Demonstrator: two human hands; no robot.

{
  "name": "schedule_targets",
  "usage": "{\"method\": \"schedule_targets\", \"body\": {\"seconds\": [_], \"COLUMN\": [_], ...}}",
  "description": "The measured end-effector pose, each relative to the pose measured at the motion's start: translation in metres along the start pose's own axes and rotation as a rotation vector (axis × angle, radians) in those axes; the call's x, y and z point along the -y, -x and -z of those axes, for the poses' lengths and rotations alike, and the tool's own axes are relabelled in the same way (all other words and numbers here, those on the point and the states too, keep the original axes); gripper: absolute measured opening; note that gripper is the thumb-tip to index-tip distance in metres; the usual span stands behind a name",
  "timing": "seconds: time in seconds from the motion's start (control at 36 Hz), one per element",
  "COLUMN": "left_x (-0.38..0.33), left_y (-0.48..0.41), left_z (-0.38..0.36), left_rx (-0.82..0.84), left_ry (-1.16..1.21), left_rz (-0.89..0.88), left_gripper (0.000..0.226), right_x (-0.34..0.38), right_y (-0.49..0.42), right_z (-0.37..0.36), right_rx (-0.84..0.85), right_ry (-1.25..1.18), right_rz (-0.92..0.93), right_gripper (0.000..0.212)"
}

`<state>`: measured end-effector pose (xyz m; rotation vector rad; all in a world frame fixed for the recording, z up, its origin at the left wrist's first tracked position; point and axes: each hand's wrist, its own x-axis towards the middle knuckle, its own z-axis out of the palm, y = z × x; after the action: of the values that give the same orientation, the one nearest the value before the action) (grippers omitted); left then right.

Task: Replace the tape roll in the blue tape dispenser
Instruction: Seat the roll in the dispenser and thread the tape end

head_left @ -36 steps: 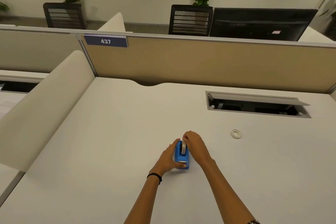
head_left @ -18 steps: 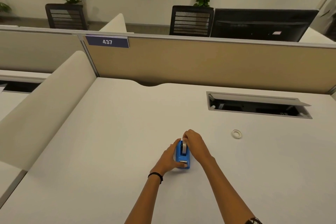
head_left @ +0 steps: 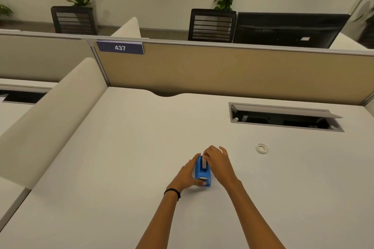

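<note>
The blue tape dispenser (head_left: pixel 203 175) stands on the white desk (head_left: pixel 121 168), its cutter end toward me. My left hand (head_left: pixel 187 174) grips its left side, thumb at the front corner. A tape roll (head_left: pixel 204 162) sits in the dispenser's slot, and the fingertips of my right hand (head_left: pixel 217 162) pinch it at the top from the right. A small, nearly bare tape ring (head_left: pixel 261 148) lies flat on the desk, off to the right of the dispenser.
An open cable hatch (head_left: pixel 283 117) is set into the desk at the back right. A beige partition (head_left: pixel 222 70) with a sign reading 437 closes the far edge. A curved white divider (head_left: pixel 50 111) bounds the left side.
Both hands stay on the dispenser. My right hand's fingers have spread slightly at the top of the roll. The camera has shifted a little.
</note>
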<state>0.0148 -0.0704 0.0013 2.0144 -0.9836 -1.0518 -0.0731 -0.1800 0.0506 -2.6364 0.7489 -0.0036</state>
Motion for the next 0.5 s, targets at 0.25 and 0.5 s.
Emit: {"method": "schedule_targets", "body": {"seconds": [0.25,0.5], "left_x": [0.0,0.001], "left_y": [0.0,0.001], "left_z": [0.0,0.004], "left_rx": [0.005,0.044], "left_ry": [-0.004,-0.038], "left_rz": [0.004,0.006], "left_gripper": [0.101,0.098], "right_x": [0.001,0.009], "right_y": [0.012,0.012], "right_z": [-0.001,0.002], "right_rx": [0.087,0.029], "right_ry": [-0.067,-0.181], "right_rz": [-0.008,-0.053], "right_gripper": [0.029,0.026]}}
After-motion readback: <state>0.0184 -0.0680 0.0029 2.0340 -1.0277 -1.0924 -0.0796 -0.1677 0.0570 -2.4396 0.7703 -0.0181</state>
